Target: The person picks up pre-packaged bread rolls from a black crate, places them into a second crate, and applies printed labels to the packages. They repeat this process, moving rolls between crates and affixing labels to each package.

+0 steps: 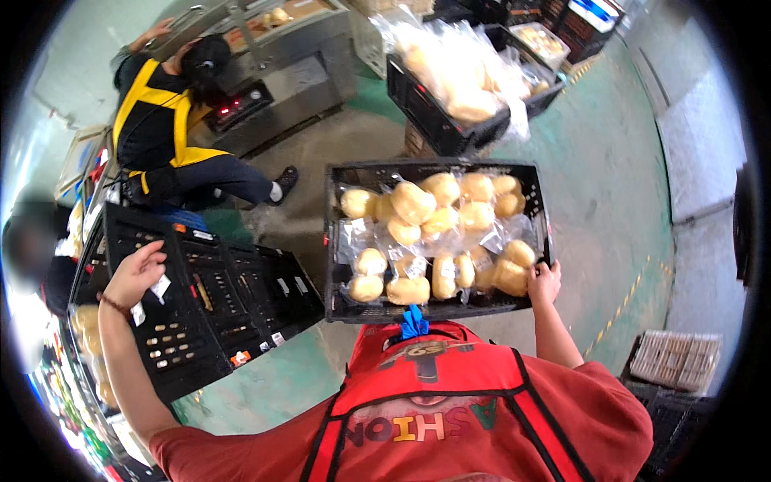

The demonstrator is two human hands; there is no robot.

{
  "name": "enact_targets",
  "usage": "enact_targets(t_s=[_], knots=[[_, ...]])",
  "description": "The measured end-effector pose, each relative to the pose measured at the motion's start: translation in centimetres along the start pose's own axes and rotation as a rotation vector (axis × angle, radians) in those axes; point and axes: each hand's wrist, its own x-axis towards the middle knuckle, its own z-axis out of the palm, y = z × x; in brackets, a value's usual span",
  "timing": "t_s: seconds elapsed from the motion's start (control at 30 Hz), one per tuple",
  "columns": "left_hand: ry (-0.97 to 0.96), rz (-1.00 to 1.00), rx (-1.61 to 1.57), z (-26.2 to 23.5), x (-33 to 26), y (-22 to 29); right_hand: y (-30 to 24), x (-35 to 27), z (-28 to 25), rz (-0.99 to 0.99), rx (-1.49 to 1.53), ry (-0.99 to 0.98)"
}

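In front of me is a black plastic crate [434,165] holding several clear bags of pale yellow, rounded food pieces [414,202]; whether these are potatoes or rolls I cannot tell. My right hand [544,281] is closed on the crate's right rim near its front corner. On the other side, my left hand [136,273] reaches over the left edge of a tilted black crate [233,297] with slotted panels. Its fingers are apart, with nothing visible between them. Small labels are stuck to that slotted crate.
Beyond the filled crate stands another black crate [450,138] heaped with bagged food. At the far left a person [173,120] in black and yellow sits by a metal machine [297,88]. A light slatted basket [675,361] tops dark crates at lower right. More goods line the left side.
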Motion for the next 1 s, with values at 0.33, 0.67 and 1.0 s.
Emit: enact_targets(t_s=[0.33,0.67,1.0], knots=[[0.033,-0.065,0.085,-1.0,1.6,-1.5,-0.8,-0.6,-1.1,-0.130,-0.005,0.104],[0.043,-0.085,0.060,-1.8,2.4,-3.0,-0.4,0.0,-0.6,-0.053,0.090,0.044],[0.112,-0.100,-0.096,0.2,1.6,0.0,-0.4,0.5,-1.2,-0.139,0.242,0.185]])
